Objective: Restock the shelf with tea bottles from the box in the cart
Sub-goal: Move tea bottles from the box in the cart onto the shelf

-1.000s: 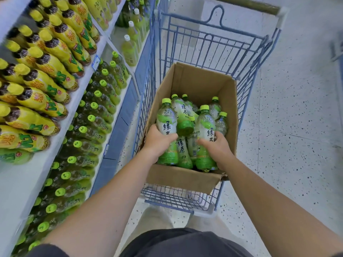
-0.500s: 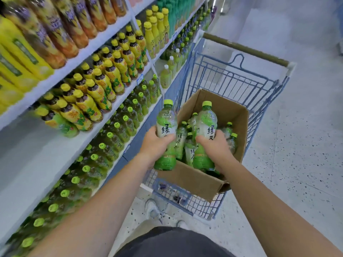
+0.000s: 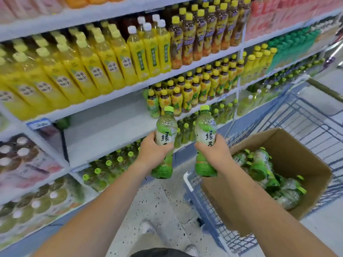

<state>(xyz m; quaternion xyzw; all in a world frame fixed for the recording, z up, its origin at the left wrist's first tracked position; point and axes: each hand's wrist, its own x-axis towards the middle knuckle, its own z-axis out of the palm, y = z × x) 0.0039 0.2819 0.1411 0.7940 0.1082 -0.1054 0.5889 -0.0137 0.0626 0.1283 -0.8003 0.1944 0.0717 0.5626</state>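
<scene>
My left hand (image 3: 152, 150) grips a green tea bottle (image 3: 165, 127) upright by its middle. My right hand (image 3: 213, 151) grips a second green tea bottle (image 3: 205, 125) the same way, just to the right. Both bottles are held in front of a white shelf (image 3: 104, 134) whose left part is bare. The cardboard box (image 3: 289, 145) sits in the blue wire cart (image 3: 308, 115) at the right, with several green tea bottles (image 3: 259, 164) lying inside it.
Yellow-capped tea bottles (image 3: 185, 95) stand on the right part of the same shelf. Green-capped bottles (image 3: 111, 164) fill the shelf below. Yellow juice bottles (image 3: 92, 67) line the shelf above. Speckled floor (image 3: 167, 210) lies between shelf and cart.
Both hands lifted their bottles out of the box and carried them left toward the shelf. The view turned from the cart to the shelving.
</scene>
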